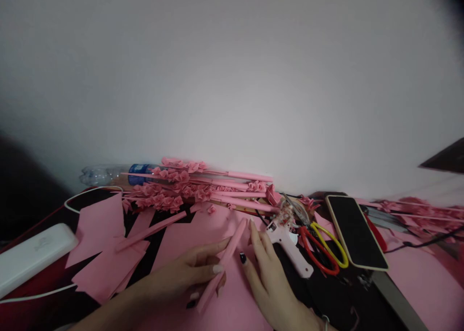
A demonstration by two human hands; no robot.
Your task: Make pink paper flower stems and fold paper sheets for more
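Observation:
A slim pink rolled paper tube (232, 246) slants over a large pink paper sheet (181, 241). Around its lower half, my left hand (199, 268) has its thumb and fingers closed. My right hand (266, 275) lies to the right of the tube, fingers stretched out and partly spread, with the fingertips close to the tube's upper end; whether they touch it I cannot tell. Another pink paper tube (155, 229) rests at the left, on a stack of cut pink paper pieces (108, 268).
Pink paper flower stems (246, 194) and a plastic bottle (105, 174) lie along the wall. To the right are a glue gun (293, 253), scissors with red and yellow handles (322, 249) and a phone (357, 232). A white device (39, 253) with a cable lies at the left.

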